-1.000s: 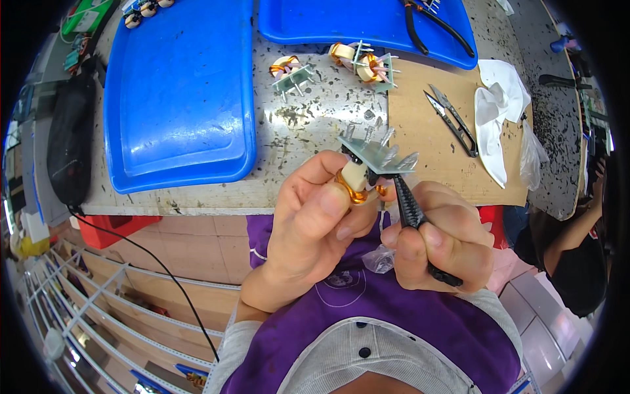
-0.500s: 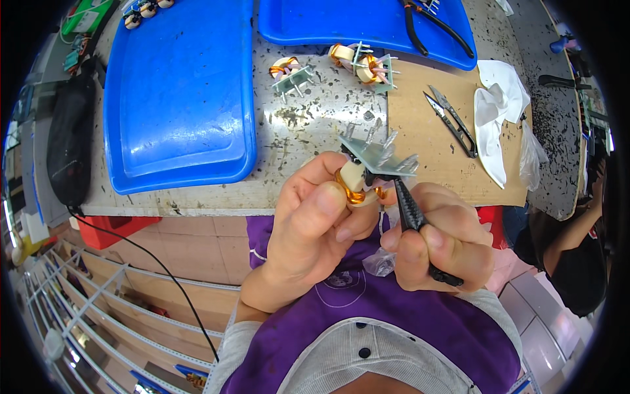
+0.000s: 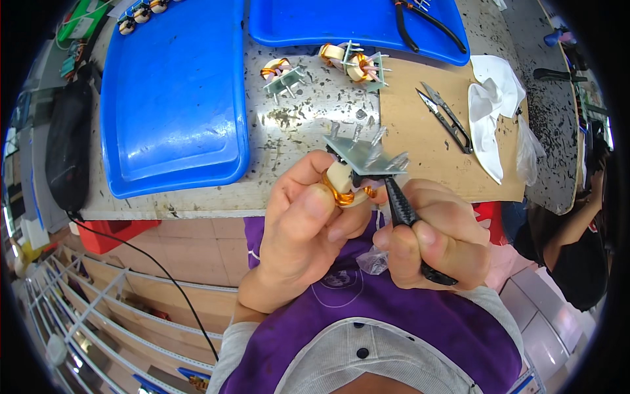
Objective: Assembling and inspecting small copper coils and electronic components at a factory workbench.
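Coil board [image 3: 367,157] before you has two blue trays [image 3: 174,98] beyond it, one cardboard sheet [image 3: 430,148] rightward, your left hand [image 3: 295,226] pinching it, your right hand [image 3: 443,240] curled round one black tool [image 3: 401,209] at its edge, and three loose coil boards [image 3: 284,80] just beyond it.

no txt or nos. legible; pale emblem [image 3: 340,280] on purple apron [image 3: 420,322] too sm. to read.

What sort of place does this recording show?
Probably an electronics assembly workshop. The left hand holds a wire-wound coil fixed to a small green board, similar coil-and-board parts lie on a debris-speckled workbench, and black-handled pliers rest in a blue tray.
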Demonstrator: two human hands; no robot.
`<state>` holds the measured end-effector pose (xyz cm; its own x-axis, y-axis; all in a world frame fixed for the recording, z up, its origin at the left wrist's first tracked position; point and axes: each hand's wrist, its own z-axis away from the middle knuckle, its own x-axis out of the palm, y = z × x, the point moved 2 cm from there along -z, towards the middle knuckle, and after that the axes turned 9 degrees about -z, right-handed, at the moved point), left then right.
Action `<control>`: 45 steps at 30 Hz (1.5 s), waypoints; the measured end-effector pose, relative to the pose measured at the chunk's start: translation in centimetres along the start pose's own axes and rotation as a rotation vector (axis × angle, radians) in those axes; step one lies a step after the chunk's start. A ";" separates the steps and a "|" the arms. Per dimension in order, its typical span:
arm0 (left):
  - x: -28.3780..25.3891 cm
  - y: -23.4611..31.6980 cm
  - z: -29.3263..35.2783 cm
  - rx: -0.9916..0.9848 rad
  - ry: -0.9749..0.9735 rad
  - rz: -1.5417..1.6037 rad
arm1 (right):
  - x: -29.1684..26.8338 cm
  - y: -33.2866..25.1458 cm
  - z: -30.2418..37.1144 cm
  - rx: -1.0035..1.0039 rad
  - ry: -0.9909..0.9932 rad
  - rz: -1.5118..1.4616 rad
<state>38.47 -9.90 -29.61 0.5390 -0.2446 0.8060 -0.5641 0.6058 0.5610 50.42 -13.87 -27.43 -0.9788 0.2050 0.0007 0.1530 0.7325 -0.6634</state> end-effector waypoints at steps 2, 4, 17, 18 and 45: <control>0.1 0.1 0.0 -0.006 0.001 -0.006 | -0.3 0.0 0.2 -0.003 -0.002 -0.008; 0.2 0.2 0.0 -0.017 0.021 -0.012 | -0.5 -0.1 0.4 -0.010 0.000 -0.003; -0.2 0.1 0.1 -0.084 -0.025 0.066 | -0.5 0.0 0.5 0.012 -0.006 -0.044; 0.0 0.3 0.1 -0.082 -0.008 -0.010 | -0.4 0.0 0.5 0.002 0.021 -0.037; -1.1 0.3 0.6 -0.260 -0.135 0.391 | -1.4 0.4 0.5 0.034 0.002 -0.315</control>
<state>37.32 -9.90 -30.22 0.2225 -0.0467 0.9738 -0.5241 0.8365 0.1599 51.76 -14.19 -28.07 -0.9768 -0.0273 0.2122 -0.1629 0.7379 -0.6549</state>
